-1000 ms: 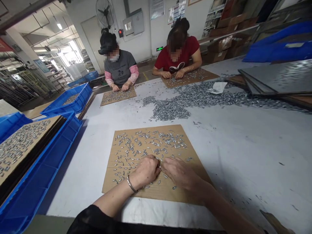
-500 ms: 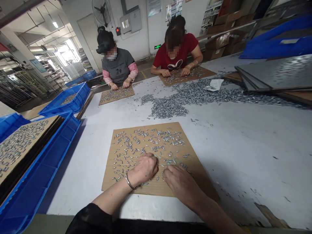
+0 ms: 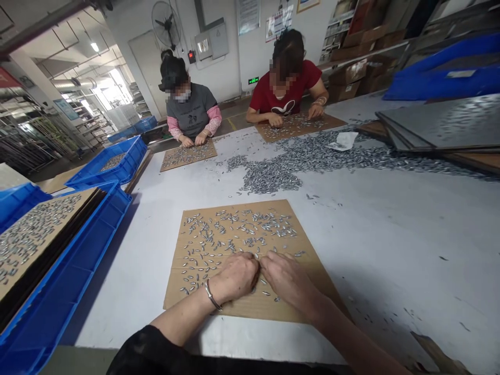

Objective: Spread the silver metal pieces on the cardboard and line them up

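Note:
A brown cardboard sheet (image 3: 312, 276) lies on the white table before me, scattered with small silvery spindle-shaped metal pieces (image 3: 203, 245). Low over its middle is my left hand (image 3: 240, 273), a metal bangle on the wrist, its fingers curled inward and the tips hidden. My right hand (image 3: 285, 278) almost touches it from the right, fingers bent down toward the cardboard and pressed together. Whatever either hand pinches is out of sight beneath the knuckles. A few metal pieces lie just below the right hand.
A large heap of the same metal pieces (image 3: 273, 174) spreads across the table (image 3: 390, 224). On the left, a blue crate (image 3: 94, 250) holds stacked, piece-covered cardboard. Grey sheets (image 3: 441, 122) are piled at right. Two co-workers (image 3: 191, 112) handle pieces on cardboard across the table.
My right hand has moved up and left, closing the gap to my left hand. The left has shifted slightly right. Pieces the right hand covered now show below it.

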Motion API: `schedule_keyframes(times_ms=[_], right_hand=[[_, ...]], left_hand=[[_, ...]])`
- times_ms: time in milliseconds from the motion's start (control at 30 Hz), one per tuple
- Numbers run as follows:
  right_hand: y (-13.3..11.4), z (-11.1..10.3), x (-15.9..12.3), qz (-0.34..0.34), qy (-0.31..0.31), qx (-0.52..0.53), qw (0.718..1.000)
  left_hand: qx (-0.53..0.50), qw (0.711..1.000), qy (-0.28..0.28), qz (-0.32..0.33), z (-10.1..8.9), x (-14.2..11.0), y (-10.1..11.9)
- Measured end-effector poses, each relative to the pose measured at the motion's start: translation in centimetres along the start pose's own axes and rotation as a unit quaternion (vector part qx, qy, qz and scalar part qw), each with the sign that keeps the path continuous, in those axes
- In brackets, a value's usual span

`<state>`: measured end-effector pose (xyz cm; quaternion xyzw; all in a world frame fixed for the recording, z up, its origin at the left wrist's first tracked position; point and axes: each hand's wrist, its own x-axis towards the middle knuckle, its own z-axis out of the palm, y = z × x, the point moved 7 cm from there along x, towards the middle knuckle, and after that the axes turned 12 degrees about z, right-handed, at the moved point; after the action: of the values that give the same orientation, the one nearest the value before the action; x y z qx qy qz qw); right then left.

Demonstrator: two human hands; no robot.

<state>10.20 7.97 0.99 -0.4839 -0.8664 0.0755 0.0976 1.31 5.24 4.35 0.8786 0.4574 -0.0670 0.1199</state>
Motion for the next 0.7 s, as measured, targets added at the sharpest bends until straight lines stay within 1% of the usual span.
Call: schedule_keyframes(times_ms=[67,133,200,300,333,400,500,600,700], right_hand=[[-0.2,-0.1,0.2,0.0,-0.004,-0.008,1.0],[-0.4,-0.6,0.1,-0.01,0.012,-0.009,1.0],[-0.7,-1.1,-0.4,-0.035,0.038,-0.007,0.999],[-0.9,-1.3,-1.3,-0.073,0.059,-0.005,0.996],[-0.8,-1.2,-1.4,-0.075,0.054,-0.002,0.996],[-0.5,-1.1,-1.4,-0.069,0.027,0.007,0.997],[-0.3,-1.4,-0.6,-0.051,-0.008,0.018,0.999],[-1.1,-2.1,0.6,-0.064,-0.026,0.031,0.997],[-2.0,-1.9,1.8,-0.078,-0.072,0.034,0.994]], left_hand=[[-0.011,1.0,0.013,-0.005,-0.3,-0.2,-0.4],[-0.042,0.998,0.046,-0.02,-1.1,-0.7,-1.1],[-0.075,0.992,0.086,-0.046,-2.1,-1.5,-2.3],[-0.095,0.985,0.114,-0.086,-3.0,-2.7,-4.3],[-0.094,0.984,0.118,-0.095,-3.2,-3.1,-4.9],[-0.093,0.982,0.126,-0.108,-3.2,-3.6,-5.7],[-0.096,0.98,0.131,-0.117,-2.9,-3.9,-6.2],[-0.096,0.98,0.126,-0.121,-2.6,-3.9,-6.3],[-0.095,0.979,0.127,-0.125,-2.2,-3.9,-6.6]])
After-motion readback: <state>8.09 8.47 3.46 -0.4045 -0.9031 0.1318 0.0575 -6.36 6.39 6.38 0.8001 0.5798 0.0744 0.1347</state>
